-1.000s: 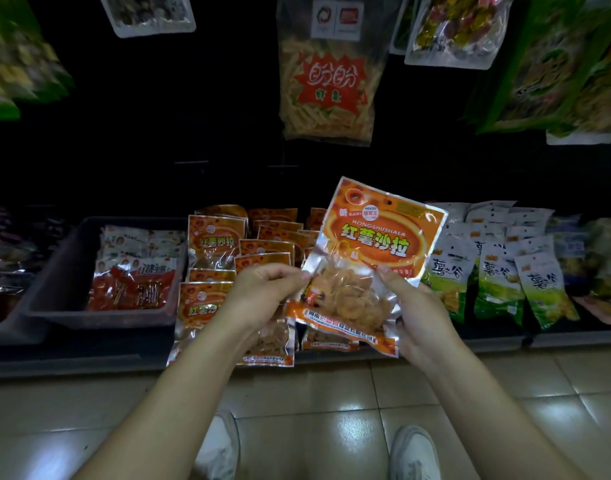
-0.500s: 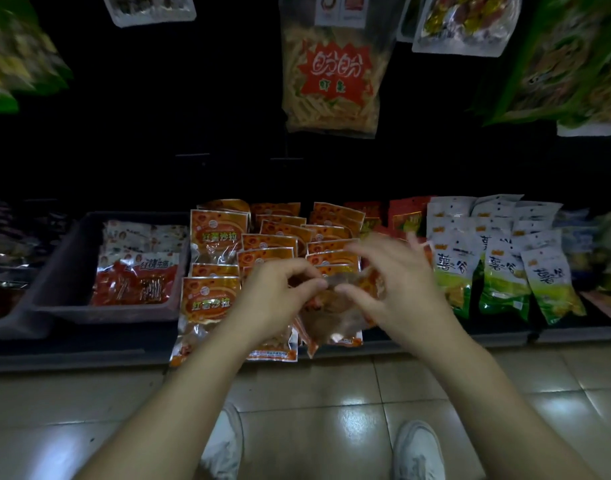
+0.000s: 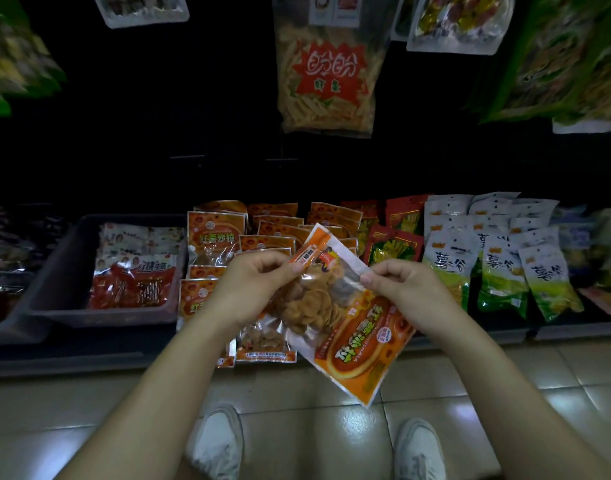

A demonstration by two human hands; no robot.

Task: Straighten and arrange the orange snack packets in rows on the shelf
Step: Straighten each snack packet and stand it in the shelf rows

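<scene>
Currently held: one orange snack packet, in the air over the front lip of the shelf, not touching the stock on it.
Orientation: upside down and tilted. The printed label end points down-right toward the floor; the clear window end points up-left toward the shelf.
Left hand: fingers curled, thumb and forefinger pinching the packet's upper-left edge. Left fingertips sit on the orange corner strip.
Right hand: fingers curled, pinching the upper-right edge. Right fingertips sit on the clear film.
Packet vs fingers: both pinches are at the top end, on opposite side edges. The window part spans the gap between the hands; the label half hangs below and runs under the heel of the right hand.
Shelf rows: more orange packets lie overlapped in rows behind the hands. The front ones are partly hidden by the left hand, and the nearest overhang the shelf lip.
Left of rows: grey bin holding red-and-white packets.
Right of rows: red-and-yellow packets, then white-and-green packets in rows.
Above: hanging bag of yellow sticks with a red star label.
Below: tiled floor, two white shoes.
</scene>
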